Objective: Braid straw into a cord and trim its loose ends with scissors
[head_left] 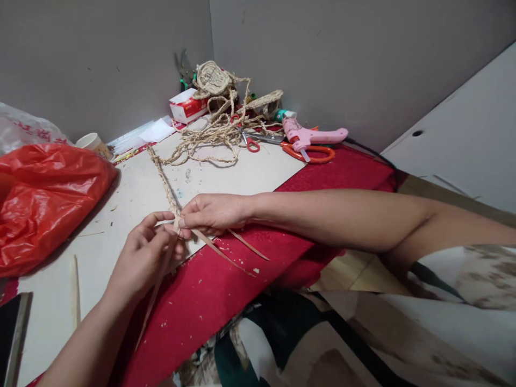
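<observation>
Apparently, a narrow plait of pale fibre [164,180] is being held at its near end by both hands, above the front edge of the white board [135,188] on the red-covered counter [193,312]. Its finished length is laid toward the board's back edge. The end is pinched by the fingers of the left hand [149,244] and, just beside, by the thumb and fingers of the right hand [217,212]; both grips are narrow.

If the pinch were loosened, the plait could be opened, because its unbraided strands [221,253] are hanging free past the front edge. Uneven tightness could be caused if one strand were pulled harder, and a thin strand could be split by too much force. Near the back corner, the heaped braided cord [220,140] is tangled around the small red-handled scissors [252,145]; by a careless pull, these could be dragged too. The pink glue gun [303,135] is rested on the orange-handled scissors [327,156], so it could be tipped when they are lifted. Whether it is hot cannot be told.

As for writing, red characters are printed on the clear plastic bag [36,126], but they are too crumpled to be read. Small print is carried by the red and white box [189,109]; no brand can be made out.
</observation>
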Demonstrator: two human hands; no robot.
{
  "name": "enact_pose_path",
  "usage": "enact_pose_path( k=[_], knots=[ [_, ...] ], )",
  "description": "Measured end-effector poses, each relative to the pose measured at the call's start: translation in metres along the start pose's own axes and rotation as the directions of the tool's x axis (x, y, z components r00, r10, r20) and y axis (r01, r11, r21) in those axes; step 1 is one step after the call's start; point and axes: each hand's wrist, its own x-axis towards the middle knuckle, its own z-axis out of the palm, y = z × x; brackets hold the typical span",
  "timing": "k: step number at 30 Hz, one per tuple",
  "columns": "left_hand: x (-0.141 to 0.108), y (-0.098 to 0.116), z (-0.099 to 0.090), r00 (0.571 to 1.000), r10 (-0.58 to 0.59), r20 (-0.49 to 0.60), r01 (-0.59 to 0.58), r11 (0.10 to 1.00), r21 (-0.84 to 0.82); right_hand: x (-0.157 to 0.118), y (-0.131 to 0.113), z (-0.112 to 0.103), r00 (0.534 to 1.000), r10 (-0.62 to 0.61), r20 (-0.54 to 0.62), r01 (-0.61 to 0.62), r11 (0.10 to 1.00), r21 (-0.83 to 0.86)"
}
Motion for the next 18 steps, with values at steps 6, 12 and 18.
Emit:
enact_pose_path(
  k=[6, 12, 18],
  knots=[
    [0.0034, 0.0034, -0.0066, 0.992, -0.110, 0.057, 0.111, 0.994, -0.013, 0.0006, -0.0003, -0.0031, 0.995, -0.097, -0.019, 0.089, 0.964, -0.252],
    [0.0026, 0.0090, 0.0001, 0.993, -0.059, -0.102, 0.061, 0.998, 0.008, 0.0008, -0.0023, -0.0014, 0.984, -0.176, -0.006, 0.161, 0.914, -0.372],
    [0.0045, 0.0063, 0.0005, 0.973, -0.080, -0.217, 0.076, 0.997, -0.026, -0.0010, -0.0025, -0.0037, 0.989, -0.143, 0.032, 0.143, 0.897, -0.418]
  ],
)
